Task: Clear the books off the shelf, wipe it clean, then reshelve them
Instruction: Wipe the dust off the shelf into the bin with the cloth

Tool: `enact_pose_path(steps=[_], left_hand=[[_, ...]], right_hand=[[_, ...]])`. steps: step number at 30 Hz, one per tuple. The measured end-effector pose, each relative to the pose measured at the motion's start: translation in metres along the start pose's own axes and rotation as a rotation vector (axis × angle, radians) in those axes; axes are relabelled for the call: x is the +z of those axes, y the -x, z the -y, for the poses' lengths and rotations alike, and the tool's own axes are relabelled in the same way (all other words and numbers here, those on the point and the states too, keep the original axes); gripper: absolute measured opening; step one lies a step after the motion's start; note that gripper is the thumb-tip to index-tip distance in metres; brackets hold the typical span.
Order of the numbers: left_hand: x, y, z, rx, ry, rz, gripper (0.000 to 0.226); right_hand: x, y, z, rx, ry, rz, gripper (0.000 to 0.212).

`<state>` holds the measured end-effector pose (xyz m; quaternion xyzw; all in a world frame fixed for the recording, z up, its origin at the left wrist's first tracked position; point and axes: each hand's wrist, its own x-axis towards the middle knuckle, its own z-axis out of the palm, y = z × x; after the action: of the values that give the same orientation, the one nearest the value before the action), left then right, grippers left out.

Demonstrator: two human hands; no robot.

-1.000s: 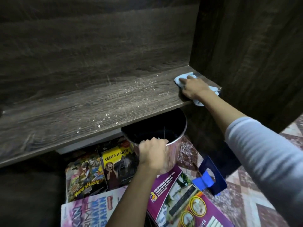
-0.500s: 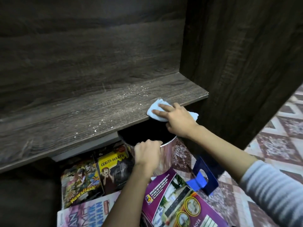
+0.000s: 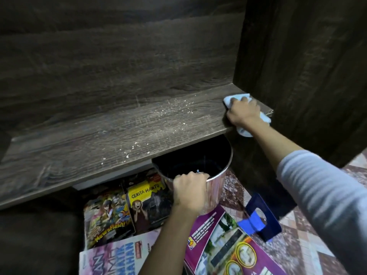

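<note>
Since half a second ago your right hand (image 3: 245, 113) has carried the cloth (image 3: 234, 97) from the front edge back to the right end of the shelf (image 3: 119, 139). Books (image 3: 147, 203) lie cleared on the floor (image 3: 309, 245); white crumbs (image 3: 174, 108) remain mid-shelf, so wiping continues, reshelving waits. Right fingers (image 3: 243, 100) curl over the cloth; your left hand (image 3: 190, 192) grips the bin (image 3: 216, 187) rim.

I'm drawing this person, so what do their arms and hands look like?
Both hands are bare: no gloves, rings or watch show on the left hand or the right hand. The right arm wears a long sleeve, pale grey with faint lighter stripes, blurred here. The left arm shows no sleeve in view.
</note>
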<state>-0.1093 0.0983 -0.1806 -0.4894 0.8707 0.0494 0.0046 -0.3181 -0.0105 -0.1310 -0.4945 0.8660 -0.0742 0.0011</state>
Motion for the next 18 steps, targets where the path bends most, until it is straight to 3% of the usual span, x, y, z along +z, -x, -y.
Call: enact_pose_path(steps=[8,18], left_hand=[[-0.007,-0.001,0.004,-0.023,0.034,0.100,0.025],[-0.004,-0.004,0.008,-0.016,0.049,0.078,0.024]], right_hand=[[-0.003,-0.051,0.020,-0.005,0.026,0.108,0.037],[0.000,-0.070,0.069,-0.119,0.040,0.131,0.037]])
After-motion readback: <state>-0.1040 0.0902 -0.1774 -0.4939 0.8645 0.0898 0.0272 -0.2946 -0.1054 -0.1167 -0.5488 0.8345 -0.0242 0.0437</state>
